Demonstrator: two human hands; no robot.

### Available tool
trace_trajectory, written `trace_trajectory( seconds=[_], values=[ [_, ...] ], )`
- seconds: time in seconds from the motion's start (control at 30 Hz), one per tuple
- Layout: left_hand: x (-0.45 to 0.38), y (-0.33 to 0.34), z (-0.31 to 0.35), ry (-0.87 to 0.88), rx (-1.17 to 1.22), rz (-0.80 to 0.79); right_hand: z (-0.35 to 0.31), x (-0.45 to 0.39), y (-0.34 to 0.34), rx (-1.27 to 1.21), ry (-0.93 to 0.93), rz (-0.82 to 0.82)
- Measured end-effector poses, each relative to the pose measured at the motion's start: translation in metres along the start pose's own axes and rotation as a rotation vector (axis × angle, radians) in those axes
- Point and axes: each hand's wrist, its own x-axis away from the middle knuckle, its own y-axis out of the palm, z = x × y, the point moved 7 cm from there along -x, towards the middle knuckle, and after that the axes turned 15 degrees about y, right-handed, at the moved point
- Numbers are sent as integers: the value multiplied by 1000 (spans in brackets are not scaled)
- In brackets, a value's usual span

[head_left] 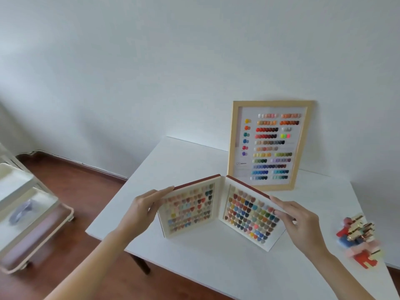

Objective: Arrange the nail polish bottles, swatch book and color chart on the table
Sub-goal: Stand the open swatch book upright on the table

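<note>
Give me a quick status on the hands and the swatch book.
Left hand and right hand each grip a cover of the swatch book. Book open, standing on table. Chart leans behind; bottles far right. Nothing in the way.

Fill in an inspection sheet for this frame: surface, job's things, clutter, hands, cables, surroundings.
Surface: white table, set against a white wall.
Job's things: swatch book standing open on its lower edge; framed color chart leaning on the wall behind it; nail polish bottles clustered at the right edge, blurred.
Clutter: nothing seen.
Hands: left hand holds the book's left cover, right hand the right cover, fingers along the top edges.
Cables: nothing seen.
Surroundings: wooden floor; white trolley at left.
</note>
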Motion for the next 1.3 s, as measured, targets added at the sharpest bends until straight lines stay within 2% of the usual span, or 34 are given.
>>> trace_trajectory(
  seconds=[0.37,0.77,1.0,1.3],
  values=[
    [5,-24,-23,-97,-42,126,-31,-64,25,-48,-89,-75],
    [47,-102,-74,-229,-185,308,-127,-135,131,-148,-235,-234],
    [54,-132,-124,-314,-225,381,-173,-167,198,-156,-281,-224],
    [41,-134,-167,-301,-262,432,-198,-198,246,-155,-282,-161]
  ],
)
